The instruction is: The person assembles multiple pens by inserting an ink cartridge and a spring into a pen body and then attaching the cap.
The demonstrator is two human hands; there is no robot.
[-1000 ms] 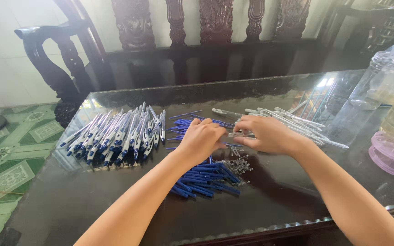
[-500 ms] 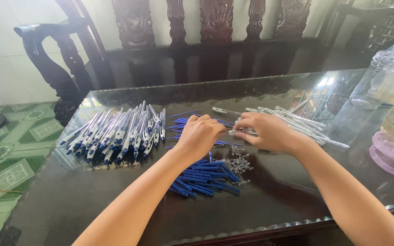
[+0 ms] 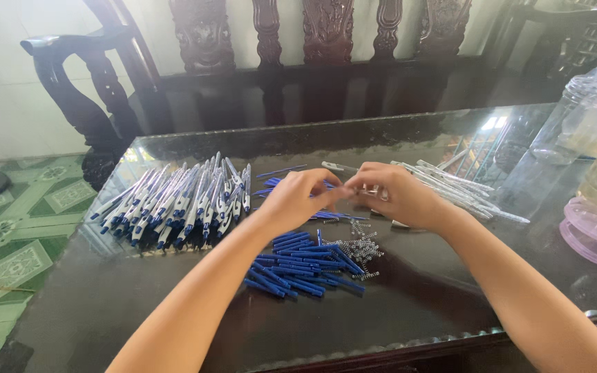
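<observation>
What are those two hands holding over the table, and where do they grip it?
The left hand and right hand pinch something small between their fingertips; it is too hidden to identify.

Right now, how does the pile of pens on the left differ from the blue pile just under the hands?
The pens on the left are white and blue and long, lined up side by side in a neat fan. The blue pieces are all blue, shorter, and heaped loosely at crossing angles, beside small metal springs. Both piles lie on the dark glass-topped table.
</observation>
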